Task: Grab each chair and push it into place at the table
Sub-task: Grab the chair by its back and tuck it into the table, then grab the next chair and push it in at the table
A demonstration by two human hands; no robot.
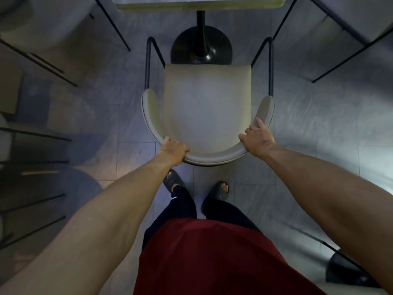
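Floor [308, 124]: pale tiles, dim, blurred toward the frame edges

Chair [206, 107]: cream seat and curved cream backrest on a thin black frame, standing on the floor directly in front of the person, facing the bench; its front edge sits over the near part of the bench base, seat not yet under the bench top; the rear legs are hidden beneath the seat

Bench [197, 2]: light top, cut off by the upper edge so only its near rim shows; black post and round black base [182, 50], partly covered by the chair seat

Other chairs [42, 50]: dark legs and pale shapes at the left and upper right, cropped and too blurred to make out

Left hand [173, 149]: clenched over the backrest's rear left curve, fingertips hidden behind the rim

Right hand [258, 137]: grasping the backrest's right curve, fingers spread on top

Sandals [220, 191]: dark, partly hidden by trouser legs
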